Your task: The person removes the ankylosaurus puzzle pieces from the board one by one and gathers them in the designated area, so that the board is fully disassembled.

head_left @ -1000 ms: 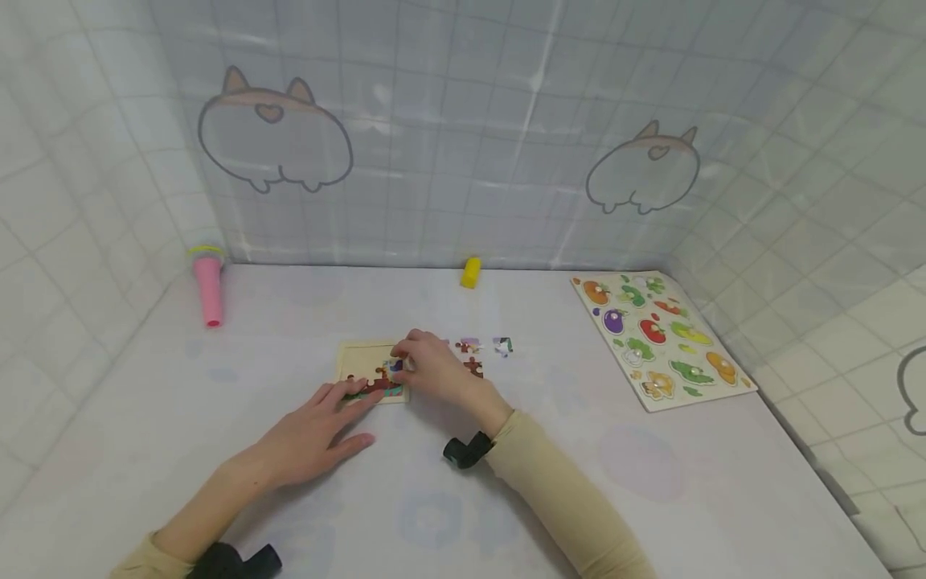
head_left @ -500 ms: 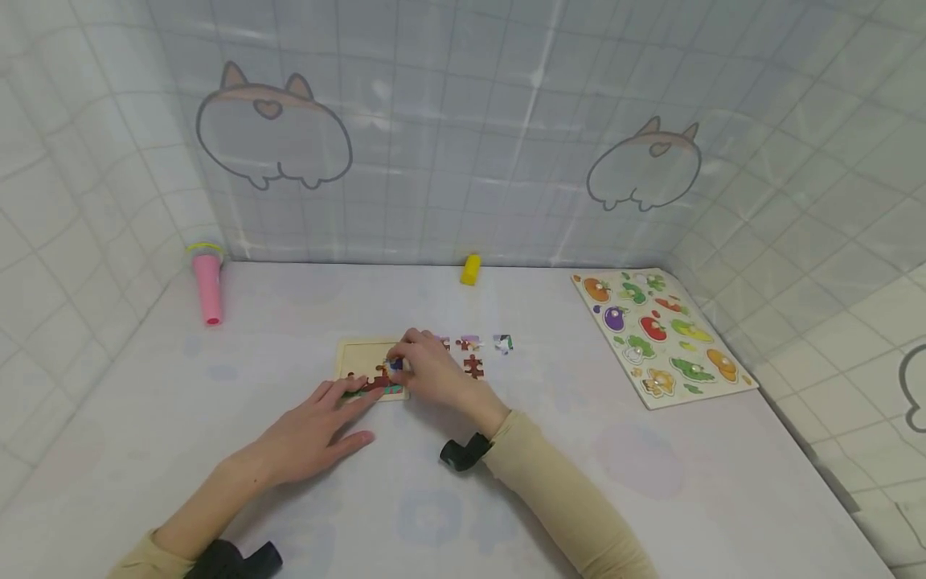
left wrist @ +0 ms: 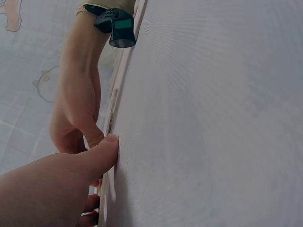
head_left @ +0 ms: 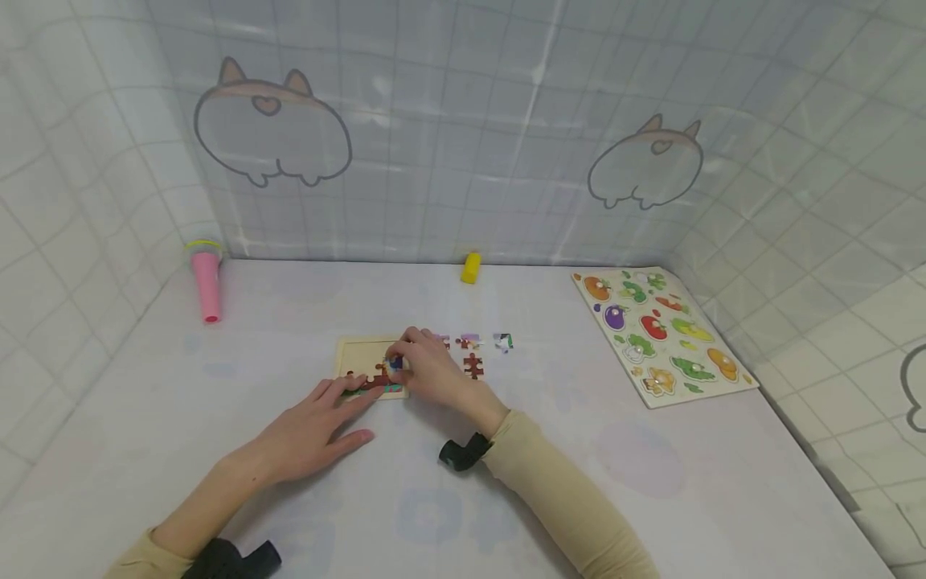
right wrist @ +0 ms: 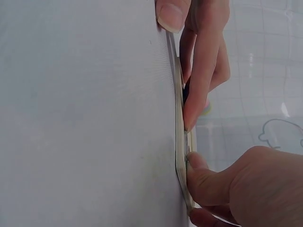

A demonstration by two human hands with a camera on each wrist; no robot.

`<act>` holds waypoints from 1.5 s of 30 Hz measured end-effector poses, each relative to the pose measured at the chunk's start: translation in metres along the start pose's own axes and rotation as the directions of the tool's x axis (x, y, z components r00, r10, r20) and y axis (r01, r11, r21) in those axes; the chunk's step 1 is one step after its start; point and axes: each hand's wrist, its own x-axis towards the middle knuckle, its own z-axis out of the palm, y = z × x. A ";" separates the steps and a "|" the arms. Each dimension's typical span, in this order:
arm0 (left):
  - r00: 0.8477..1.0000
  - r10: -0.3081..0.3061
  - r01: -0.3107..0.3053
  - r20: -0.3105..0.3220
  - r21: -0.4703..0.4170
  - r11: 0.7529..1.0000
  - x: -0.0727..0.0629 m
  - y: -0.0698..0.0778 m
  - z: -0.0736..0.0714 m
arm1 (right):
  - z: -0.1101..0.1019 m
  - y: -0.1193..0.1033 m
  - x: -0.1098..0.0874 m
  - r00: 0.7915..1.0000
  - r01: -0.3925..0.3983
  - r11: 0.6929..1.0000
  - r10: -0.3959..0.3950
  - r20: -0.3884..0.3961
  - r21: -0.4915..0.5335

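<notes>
In the head view a small wooden jigsaw tray point(head_left: 358, 350) lies on the table, its lower part filled with brown and green pieces and its upper left bare. My left hand point(head_left: 307, 430) rests with extended fingers on the tray's lower edge and its pieces. At the tray's right side my right hand point(head_left: 434, 370) pinches a puzzle piece point(head_left: 394, 365) with blue on it, down against the tray; the fingers cover part of it. Seen edge-on in the right wrist view, the tray point(right wrist: 179, 142) lies flat, with fingertips of both hands on its top.
Several loose puzzle pieces point(head_left: 473, 366) lie just right of the right hand. A vegetable peg board point(head_left: 712, 392) sits farther right. At the back are a yellow block point(head_left: 471, 268) and, to the left, a pink toy microphone point(head_left: 208, 288). Tiled-pattern curtains point(head_left: 463, 145) enclose the table.
The right hand's fingers have shifted very slightly left over the piece, and a little more of the loose pieces shows. The left hand has stayed in place.
</notes>
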 end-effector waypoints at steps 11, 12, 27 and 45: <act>1.000 -0.007 0.007 0.001 0.000 1.000 0.001 0.000 0.000 | 0.005 0.002 0.000 1.000 -0.006 1.000 0.006 -0.021 -0.009; 1.000 -0.007 0.007 0.001 -0.001 1.000 0.001 0.000 0.000 | 0.005 0.002 0.000 1.000 -0.004 1.000 0.004 -0.024 -0.010; 1.000 0.014 -0.014 -0.012 0.010 1.000 0.000 0.000 0.001 | 0.005 0.002 0.000 0.998 0.034 0.999 -0.033 -0.053 0.008; 1.000 0.017 -0.017 -0.017 -0.004 1.000 -0.001 0.000 0.000 | 0.005 0.003 0.000 0.995 0.081 0.983 -0.070 -0.072 0.165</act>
